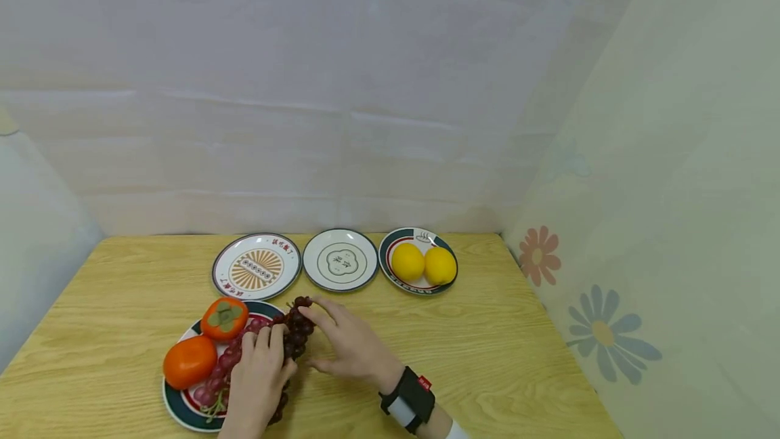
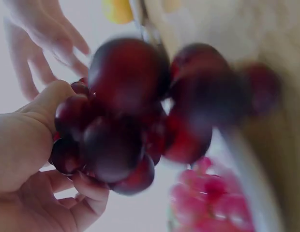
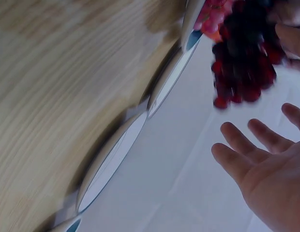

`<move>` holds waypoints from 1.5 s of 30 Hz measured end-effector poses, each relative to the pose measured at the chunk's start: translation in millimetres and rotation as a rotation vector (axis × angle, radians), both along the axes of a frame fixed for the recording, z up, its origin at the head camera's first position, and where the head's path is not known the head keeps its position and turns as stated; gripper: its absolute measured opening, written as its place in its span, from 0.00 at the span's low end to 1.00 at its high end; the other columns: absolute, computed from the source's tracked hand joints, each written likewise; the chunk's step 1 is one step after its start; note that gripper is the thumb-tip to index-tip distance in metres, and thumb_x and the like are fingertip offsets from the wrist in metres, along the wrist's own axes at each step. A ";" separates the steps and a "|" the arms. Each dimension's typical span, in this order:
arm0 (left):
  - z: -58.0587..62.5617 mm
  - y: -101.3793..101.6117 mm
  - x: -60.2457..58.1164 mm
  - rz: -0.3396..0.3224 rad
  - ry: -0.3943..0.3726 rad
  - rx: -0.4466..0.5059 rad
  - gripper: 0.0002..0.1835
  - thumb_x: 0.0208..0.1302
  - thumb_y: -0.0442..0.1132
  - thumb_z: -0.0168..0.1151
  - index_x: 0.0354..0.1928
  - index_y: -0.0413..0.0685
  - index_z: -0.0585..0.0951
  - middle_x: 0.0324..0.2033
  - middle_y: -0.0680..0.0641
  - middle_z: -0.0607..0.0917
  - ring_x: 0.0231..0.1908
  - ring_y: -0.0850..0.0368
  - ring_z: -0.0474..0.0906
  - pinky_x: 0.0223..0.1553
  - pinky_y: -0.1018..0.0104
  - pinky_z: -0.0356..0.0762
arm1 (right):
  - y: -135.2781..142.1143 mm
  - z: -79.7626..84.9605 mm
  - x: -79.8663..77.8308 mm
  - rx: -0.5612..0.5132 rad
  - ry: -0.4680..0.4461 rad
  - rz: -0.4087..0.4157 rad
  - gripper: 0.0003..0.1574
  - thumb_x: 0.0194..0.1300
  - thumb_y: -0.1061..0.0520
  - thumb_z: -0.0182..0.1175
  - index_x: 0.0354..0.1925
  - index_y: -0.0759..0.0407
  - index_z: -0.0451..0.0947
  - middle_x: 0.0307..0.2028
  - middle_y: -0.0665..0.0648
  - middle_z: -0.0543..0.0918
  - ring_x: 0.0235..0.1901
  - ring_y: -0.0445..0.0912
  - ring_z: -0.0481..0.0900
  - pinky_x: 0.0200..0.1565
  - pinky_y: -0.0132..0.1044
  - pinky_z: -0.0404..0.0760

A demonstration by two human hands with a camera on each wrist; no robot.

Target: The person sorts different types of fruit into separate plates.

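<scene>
My left hand [image 1: 258, 368] grips a bunch of dark red grapes [image 1: 297, 332], its thumb and fingers curled round the fruit in the left wrist view. The bunch hangs over the right side of a green-rimmed plate [image 1: 175, 406]. My right hand [image 1: 355, 347] is just right of the bunch; in the right wrist view its spread fingers stand apart from the grapes [image 3: 244, 63]. On that plate lie a lighter red grape bunch [image 1: 213, 385], partly hidden by my left hand, and two orange persimmons, one [image 1: 190, 362] in front of the other [image 1: 227, 318].
Along the back of the wooden table [image 1: 487, 358] three plates stand in a row: one with an orange sunburst [image 1: 227, 264], a plain white one [image 1: 314, 261], and a green-rimmed one [image 1: 388, 275] with two yellow fruits [image 1: 408, 261]. Cloth walls [image 1: 341, 120] enclose the back and sides.
</scene>
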State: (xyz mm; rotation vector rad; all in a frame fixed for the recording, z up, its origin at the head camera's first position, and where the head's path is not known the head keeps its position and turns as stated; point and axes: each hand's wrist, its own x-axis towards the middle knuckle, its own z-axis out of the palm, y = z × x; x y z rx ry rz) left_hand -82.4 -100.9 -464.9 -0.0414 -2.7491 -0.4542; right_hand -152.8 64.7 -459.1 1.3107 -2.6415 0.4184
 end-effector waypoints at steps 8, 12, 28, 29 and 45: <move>9.4 8.6 1.6 -0.094 0.142 -0.082 0.24 0.35 0.36 0.75 0.38 0.38 0.75 0.30 0.41 0.80 0.31 0.49 0.66 0.17 0.62 0.78 | -10.6 1.3 2.6 0.009 0.106 0.058 0.56 0.40 0.43 0.75 0.65 0.45 0.61 0.69 0.51 0.58 0.68 0.52 0.53 0.64 0.49 0.69; 11.8 12.0 2.5 -0.145 0.226 -0.080 0.23 0.33 0.34 0.74 0.35 0.39 0.74 0.28 0.44 0.81 0.30 0.51 0.68 0.16 0.64 0.77 | -10.8 0.6 0.1 0.014 0.188 0.073 0.52 0.36 0.45 0.78 0.60 0.48 0.68 0.65 0.50 0.66 0.68 0.52 0.54 0.65 0.54 0.65; 11.5 13.8 2.7 -0.184 0.266 -0.032 0.28 0.35 0.37 0.79 0.40 0.39 0.74 0.37 0.42 0.77 0.36 0.50 0.70 0.33 0.61 0.81 | -8.7 -3.6 -18.5 -0.093 0.051 0.101 0.36 0.41 0.46 0.75 0.50 0.51 0.74 0.45 0.51 0.73 0.46 0.41 0.69 0.49 0.29 0.78; 11.3 13.1 2.7 -0.183 0.269 -0.022 0.29 0.36 0.38 0.79 0.41 0.39 0.74 0.38 0.41 0.76 0.37 0.49 0.70 0.33 0.59 0.82 | -8.2 -2.9 -20.1 -0.102 0.067 0.100 0.35 0.41 0.47 0.75 0.48 0.52 0.74 0.45 0.51 0.74 0.46 0.41 0.69 0.48 0.29 0.79; 8.5 -17.6 10.7 0.042 0.141 0.014 0.29 0.56 0.52 0.63 0.54 0.40 0.74 0.52 0.37 0.75 0.57 0.39 0.63 0.47 0.37 0.70 | 12.0 0.4 -82.7 -0.309 0.128 -0.091 0.21 0.43 0.63 0.72 0.39 0.59 0.79 0.35 0.55 0.75 0.38 0.44 0.73 0.40 0.34 0.81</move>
